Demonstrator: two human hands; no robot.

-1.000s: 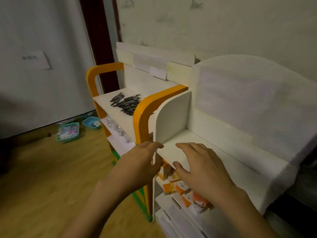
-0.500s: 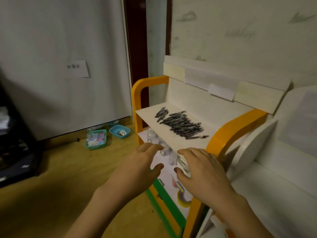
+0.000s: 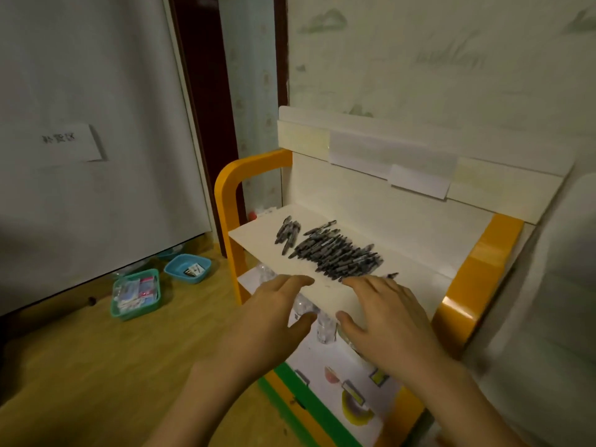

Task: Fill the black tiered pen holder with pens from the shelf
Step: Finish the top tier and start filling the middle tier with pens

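Note:
A heap of dark pens [image 3: 335,251] lies on the white top shelf [image 3: 254,235] of an orange-framed rack [image 3: 477,275]. A smaller cluster of pens [image 3: 287,233] lies just left of the heap. My left hand [image 3: 271,321] hovers palm down at the shelf's front edge, fingers relaxed, holding nothing. My right hand [image 3: 387,314] is beside it, also empty, its fingertips just short of the nearest pens. No black tiered pen holder is in view.
Clear small bottles [image 3: 309,309] stand on the rack's lower shelf under my hands. On the wooden floor to the left sit a green basket [image 3: 135,295] and a blue basket [image 3: 187,269]. A white shelf unit [image 3: 554,301] adjoins the rack on the right.
The view has swung left from the white shelf unit to the orange rack and come closer. Both hands, still empty, now reach up to the pen shelf's front edge.

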